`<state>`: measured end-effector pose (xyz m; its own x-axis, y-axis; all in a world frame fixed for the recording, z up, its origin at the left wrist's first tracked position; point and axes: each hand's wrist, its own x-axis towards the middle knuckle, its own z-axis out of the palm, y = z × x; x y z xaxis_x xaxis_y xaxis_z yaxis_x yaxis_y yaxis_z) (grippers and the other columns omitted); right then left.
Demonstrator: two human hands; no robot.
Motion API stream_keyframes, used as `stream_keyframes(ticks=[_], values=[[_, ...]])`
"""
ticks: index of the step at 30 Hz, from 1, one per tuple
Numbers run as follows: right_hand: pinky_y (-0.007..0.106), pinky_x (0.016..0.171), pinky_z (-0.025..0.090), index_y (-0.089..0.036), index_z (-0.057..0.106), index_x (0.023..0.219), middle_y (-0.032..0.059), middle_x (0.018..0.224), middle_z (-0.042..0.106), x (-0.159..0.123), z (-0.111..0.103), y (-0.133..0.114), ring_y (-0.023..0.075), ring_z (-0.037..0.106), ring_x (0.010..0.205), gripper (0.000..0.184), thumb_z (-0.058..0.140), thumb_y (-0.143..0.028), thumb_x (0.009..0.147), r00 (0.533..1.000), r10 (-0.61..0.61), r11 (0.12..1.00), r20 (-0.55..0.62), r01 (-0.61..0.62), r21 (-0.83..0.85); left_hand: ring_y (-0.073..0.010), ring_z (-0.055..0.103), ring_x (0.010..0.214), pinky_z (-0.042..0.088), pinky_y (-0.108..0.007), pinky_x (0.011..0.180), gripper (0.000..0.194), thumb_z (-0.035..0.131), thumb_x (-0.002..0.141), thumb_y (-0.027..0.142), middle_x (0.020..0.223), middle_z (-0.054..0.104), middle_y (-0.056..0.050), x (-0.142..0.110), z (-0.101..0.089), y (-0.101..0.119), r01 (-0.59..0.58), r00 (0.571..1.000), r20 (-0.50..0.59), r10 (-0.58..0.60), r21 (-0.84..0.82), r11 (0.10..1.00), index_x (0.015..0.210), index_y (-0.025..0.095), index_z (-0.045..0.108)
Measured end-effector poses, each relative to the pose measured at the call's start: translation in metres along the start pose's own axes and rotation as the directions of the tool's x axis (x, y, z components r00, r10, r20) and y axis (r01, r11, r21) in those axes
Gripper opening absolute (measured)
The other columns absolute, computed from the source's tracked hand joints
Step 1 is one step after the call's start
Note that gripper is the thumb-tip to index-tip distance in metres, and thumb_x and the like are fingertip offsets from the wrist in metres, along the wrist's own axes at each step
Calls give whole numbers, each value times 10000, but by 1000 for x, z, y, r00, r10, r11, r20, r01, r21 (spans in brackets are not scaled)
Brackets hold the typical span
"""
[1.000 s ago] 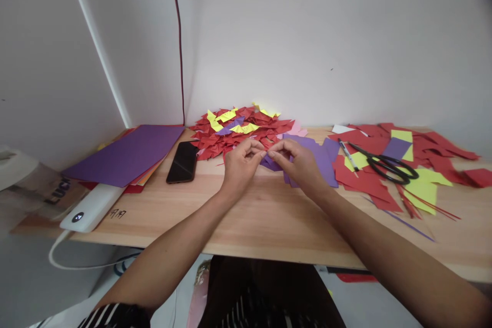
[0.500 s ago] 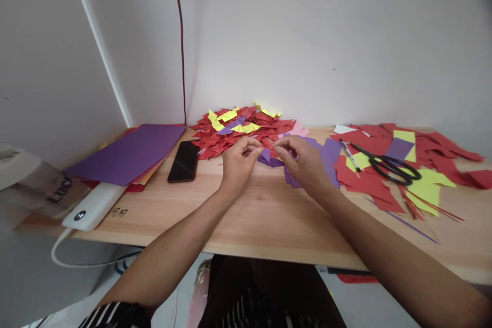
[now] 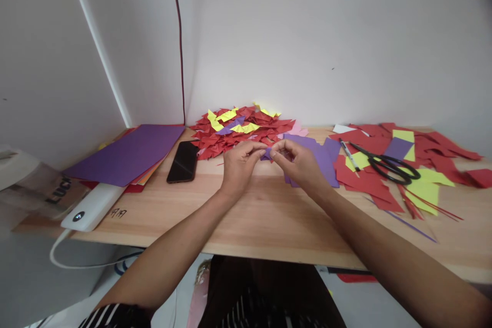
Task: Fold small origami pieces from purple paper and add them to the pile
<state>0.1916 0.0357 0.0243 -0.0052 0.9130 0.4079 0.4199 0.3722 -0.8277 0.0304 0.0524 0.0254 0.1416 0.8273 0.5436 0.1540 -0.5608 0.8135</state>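
Note:
A small folded piece of purple paper (image 3: 266,155) is pinched between my two hands above the wooden table. My left hand (image 3: 239,161) grips its left side with thumb and fingers. On the other side, my right hand (image 3: 295,160) pinches it too, close to the left fingertips. The fingers cover most of the piece, so its full shape is hidden. Right behind my hands lies a heap of folded red paper pieces (image 3: 209,146), with some yellow and purple ones on top. Flat purple paper sheets (image 3: 326,161) lie beside and partly under my right hand.
Black scissors (image 3: 395,168), a pen (image 3: 349,156) and red paper scraps (image 3: 430,146) lie to the right. At left are a black phone (image 3: 182,162), a stack of coloured paper (image 3: 130,154), a white power bank (image 3: 92,207) with a cable, and a clear container (image 3: 46,184).
My hands have come closer together. The right hand has shifted left and now pinches the purple piece near the left fingertips; less of the paper shows.

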Motion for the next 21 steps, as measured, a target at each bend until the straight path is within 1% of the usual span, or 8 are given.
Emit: stream_keyframes(ticks=[2, 9, 15, 21], values=[[283, 564, 349, -209, 606, 817, 3, 689, 579, -1, 0, -1, 136, 473, 600, 138, 591, -342, 852, 1000, -27, 999, -11, 26, -37, -169, 659, 838, 501, -314, 809, 114, 648, 825, 217, 881, 736, -29, 0, 0, 0, -19, 1000, 9, 19, 20, 1000, 880, 233, 747], [295, 610, 366, -216, 624, 813, 21, 735, 599, -2, -1, -3, 150, 500, 648, 112, 562, -275, 885, 982, -190, 960, -10, 184, -212, -177, 635, 822, 481, -320, 796, 119, 637, 826, 187, 819, 725, -24, -1, -1, 3, -66, 998, 19, 65, 69, 995, 835, 234, 746], [301, 615, 374, -219, 618, 813, 30, 738, 607, -2, -1, -2, 163, 514, 663, 118, 553, -278, 893, 967, -253, 928, -12, 239, -287, -170, 609, 788, 462, -304, 771, 136, 605, 857, 225, 796, 706, -22, -1, 0, 3, -87, 996, 32, 84, 83, 993, 812, 223, 733], [309, 645, 388, -220, 591, 809, 38, 754, 602, -1, 0, 2, 179, 530, 705, 129, 521, -262, 909, 953, -301, 898, 26, 292, -329, -171, 595, 784, 440, -293, 753, 154, 575, 880, 240, 792, 683, -27, -2, 1, -1, -134, 990, 54, 127, 132, 982, 796, 210, 700]])
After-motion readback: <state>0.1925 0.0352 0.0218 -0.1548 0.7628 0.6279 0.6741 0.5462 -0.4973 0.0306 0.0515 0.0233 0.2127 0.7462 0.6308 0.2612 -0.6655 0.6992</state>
